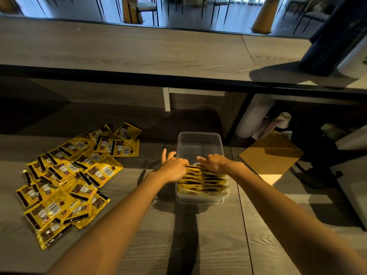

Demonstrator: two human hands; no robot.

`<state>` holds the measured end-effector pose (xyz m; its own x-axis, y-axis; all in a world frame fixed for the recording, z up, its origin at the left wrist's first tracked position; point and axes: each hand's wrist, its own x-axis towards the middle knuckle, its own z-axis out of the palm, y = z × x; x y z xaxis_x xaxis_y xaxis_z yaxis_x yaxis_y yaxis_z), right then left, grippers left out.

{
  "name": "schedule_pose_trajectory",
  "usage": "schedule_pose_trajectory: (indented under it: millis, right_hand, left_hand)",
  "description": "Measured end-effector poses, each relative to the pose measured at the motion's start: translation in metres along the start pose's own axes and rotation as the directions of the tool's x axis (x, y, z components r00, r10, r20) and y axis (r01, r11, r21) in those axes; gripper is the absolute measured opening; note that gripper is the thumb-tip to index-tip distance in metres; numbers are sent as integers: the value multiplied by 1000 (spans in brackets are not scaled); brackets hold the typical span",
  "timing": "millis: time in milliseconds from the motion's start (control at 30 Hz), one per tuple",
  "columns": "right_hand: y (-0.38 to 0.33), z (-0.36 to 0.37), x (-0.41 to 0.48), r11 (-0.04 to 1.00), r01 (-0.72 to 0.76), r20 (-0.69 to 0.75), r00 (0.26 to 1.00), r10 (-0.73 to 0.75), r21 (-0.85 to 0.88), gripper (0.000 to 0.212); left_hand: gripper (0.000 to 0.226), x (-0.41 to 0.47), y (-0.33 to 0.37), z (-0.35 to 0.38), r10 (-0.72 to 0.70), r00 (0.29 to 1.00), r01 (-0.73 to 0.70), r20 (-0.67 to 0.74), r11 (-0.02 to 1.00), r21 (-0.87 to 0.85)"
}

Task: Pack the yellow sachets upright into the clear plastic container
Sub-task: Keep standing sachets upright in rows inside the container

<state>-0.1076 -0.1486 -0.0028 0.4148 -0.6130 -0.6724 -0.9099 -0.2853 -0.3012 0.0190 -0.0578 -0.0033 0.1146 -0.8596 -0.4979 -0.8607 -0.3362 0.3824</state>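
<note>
While half-filled, container (199, 139) with upright sachets (202, 183)

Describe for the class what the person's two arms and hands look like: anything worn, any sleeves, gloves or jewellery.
Both forearms are bare up to the bottom edge of the picture; no sleeve shows. The left hand and the right hand wear no gloves. No watch, bracelet or ring can be seen on either wrist or hand, though the fingers are too small to rule out a thin ring.
</note>
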Motion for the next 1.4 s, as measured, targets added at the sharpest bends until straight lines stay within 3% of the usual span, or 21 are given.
schedule_pose_trajectory:
  millis: [200, 367, 600, 767, 867, 1033, 1200, 1300, 1400]
  right_hand:
    - [2, 0, 1, 999, 32, 13, 999, -32, -11, 61]
    - [9, 2, 1, 990, 119, -127, 986, -108, 78, 57]
    - [6, 0, -3, 977, 193, -275, 948, -161, 94, 44]
    - [-36, 2, -19, 937, 350, -495, 811, -312, -19, 26]
    - [-82, 18, -29, 881, 465, -526, 732, -434, -80, 31]
    - [-145, 72, -26, 812, 565, -309, 754, -580, -145, 39]
    - [-185, 143, -4, 722, 614, 50, 772, -634, -319, 54]
    - [-202, 162, 3, 698, 613, 182, 785, -592, -370, 75]
    - [-215, 167, 5, 645, 625, 290, 778, -557, -440, 79]
  left_hand:
    - [48, -2, 0, -1, 14, 1000, -13, 14, 999, -47]
    - [57, -5, 4, -8, 17, 999, -22, -38, 990, -137]
    - [49, -11, 2, -19, 15, 980, -59, -197, 974, -219]
    - [37, -25, -19, -39, -107, 889, 2, -444, 973, -231]
    - [34, -48, -46, -43, -238, 796, 87, -557, 955, -284]
    - [31, -88, -111, -20, -472, 692, 313, -546, 878, -363]
    - [67, -124, -176, 32, -677, 686, 613, -267, 735, -289]
    - [78, -134, -196, 48, -730, 657, 673, -186, 680, -292]
    - [89, -135, -209, 53, -760, 633, 700, -149, 643, -309]
